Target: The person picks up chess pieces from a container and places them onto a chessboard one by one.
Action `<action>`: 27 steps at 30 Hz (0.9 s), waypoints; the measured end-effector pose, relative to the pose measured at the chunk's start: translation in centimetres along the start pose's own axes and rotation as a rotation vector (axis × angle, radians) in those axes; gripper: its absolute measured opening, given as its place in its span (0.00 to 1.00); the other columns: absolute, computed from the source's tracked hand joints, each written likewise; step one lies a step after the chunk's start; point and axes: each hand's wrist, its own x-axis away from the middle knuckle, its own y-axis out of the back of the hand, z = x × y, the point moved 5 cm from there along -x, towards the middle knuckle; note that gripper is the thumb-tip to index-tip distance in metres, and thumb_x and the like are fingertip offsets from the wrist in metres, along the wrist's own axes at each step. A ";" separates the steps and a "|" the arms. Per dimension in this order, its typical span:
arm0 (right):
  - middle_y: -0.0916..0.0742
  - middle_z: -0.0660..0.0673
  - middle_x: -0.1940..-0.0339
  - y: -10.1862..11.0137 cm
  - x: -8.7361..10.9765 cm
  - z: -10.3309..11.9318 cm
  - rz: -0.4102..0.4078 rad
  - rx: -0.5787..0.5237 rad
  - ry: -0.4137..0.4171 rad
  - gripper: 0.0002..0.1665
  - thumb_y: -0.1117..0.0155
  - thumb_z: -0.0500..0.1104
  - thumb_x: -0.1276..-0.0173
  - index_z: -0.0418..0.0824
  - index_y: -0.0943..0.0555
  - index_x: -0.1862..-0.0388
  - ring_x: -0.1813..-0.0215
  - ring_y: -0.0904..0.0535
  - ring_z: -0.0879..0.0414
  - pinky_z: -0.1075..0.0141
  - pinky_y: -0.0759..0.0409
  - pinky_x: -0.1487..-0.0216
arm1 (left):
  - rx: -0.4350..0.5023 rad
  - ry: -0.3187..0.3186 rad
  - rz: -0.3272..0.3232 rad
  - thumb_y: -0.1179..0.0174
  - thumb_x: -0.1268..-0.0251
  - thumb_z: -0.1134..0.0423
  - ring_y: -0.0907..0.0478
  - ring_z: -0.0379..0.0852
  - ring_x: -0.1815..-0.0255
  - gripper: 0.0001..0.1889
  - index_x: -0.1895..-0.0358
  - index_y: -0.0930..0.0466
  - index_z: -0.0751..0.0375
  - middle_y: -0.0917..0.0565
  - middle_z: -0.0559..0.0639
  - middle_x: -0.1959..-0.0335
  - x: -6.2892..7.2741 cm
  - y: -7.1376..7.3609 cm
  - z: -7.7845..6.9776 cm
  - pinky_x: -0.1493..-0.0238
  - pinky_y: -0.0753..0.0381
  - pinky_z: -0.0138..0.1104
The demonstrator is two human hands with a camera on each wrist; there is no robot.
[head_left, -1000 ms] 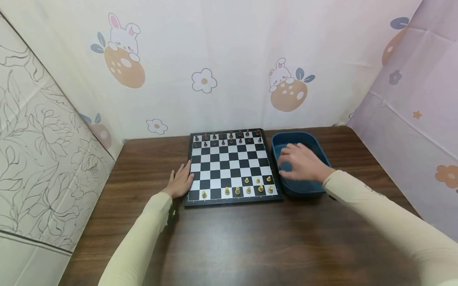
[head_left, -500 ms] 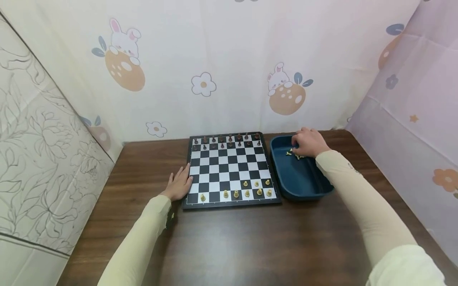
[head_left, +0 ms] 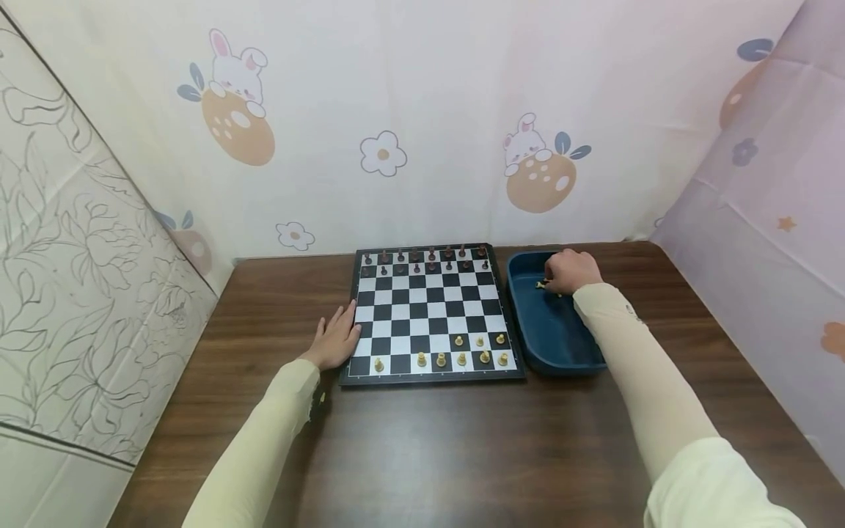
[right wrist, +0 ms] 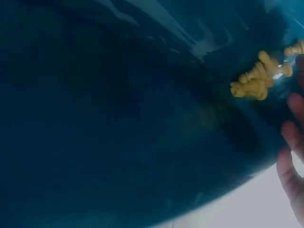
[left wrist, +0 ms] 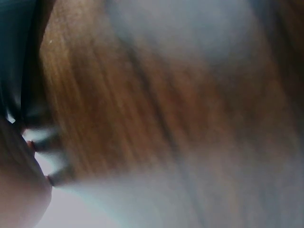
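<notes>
My left hand rests with its fingers spread along the left edge of the chessboard. Part of it shows at the lower left of the left wrist view. My right hand reaches down into the far end of the blue tray. Its fingers are beside a small heap of pale yellow chess pieces in the right wrist view. The thumb is hidden there, and I cannot tell whether a piece is pinched. Pale yellow chessmen stand on the board's two near rows.
Dark brown chessmen fill the two far rows of the board. The tray stands close against the board's right side. Behind the wooden table hangs a curtain printed with rabbits, and a patterned panel rises on the left.
My right hand has gone from above the tray's near-left part to its far end, down among the pieces. My left hand has stayed on the board's edge.
</notes>
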 end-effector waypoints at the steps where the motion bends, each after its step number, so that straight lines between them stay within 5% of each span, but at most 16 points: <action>1: 0.17 0.46 0.77 -0.2 0.0 -0.1 0.009 -0.009 -0.010 0.06 0.31 0.41 0.45 0.38 0.15 0.73 0.77 0.25 0.53 0.54 0.23 0.73 | -0.004 -0.001 0.004 0.68 0.23 0.52 0.63 0.56 0.24 0.32 0.23 0.65 0.62 0.54 0.57 0.23 0.0 0.0 0.0 0.31 0.71 0.57; 18: 0.21 0.47 0.84 -1.5 -0.3 0.2 0.059 -0.030 -0.087 0.08 0.33 0.40 0.42 0.39 0.18 0.79 0.79 0.27 0.53 0.56 0.26 0.75 | -0.006 0.005 -0.003 0.68 0.23 0.51 0.62 0.54 0.23 0.32 0.23 0.64 0.61 0.55 0.55 0.23 0.1 0.0 0.0 0.31 0.70 0.56; 27: 0.19 0.46 0.81 -1.6 -0.2 0.2 0.056 -0.092 -0.095 0.09 0.34 0.42 0.39 0.37 0.15 0.72 0.79 0.26 0.53 0.57 0.24 0.75 | -0.008 0.001 -0.008 0.69 0.23 0.52 0.62 0.55 0.24 0.32 0.23 0.64 0.62 0.54 0.56 0.23 0.2 0.1 -0.1 0.31 0.70 0.57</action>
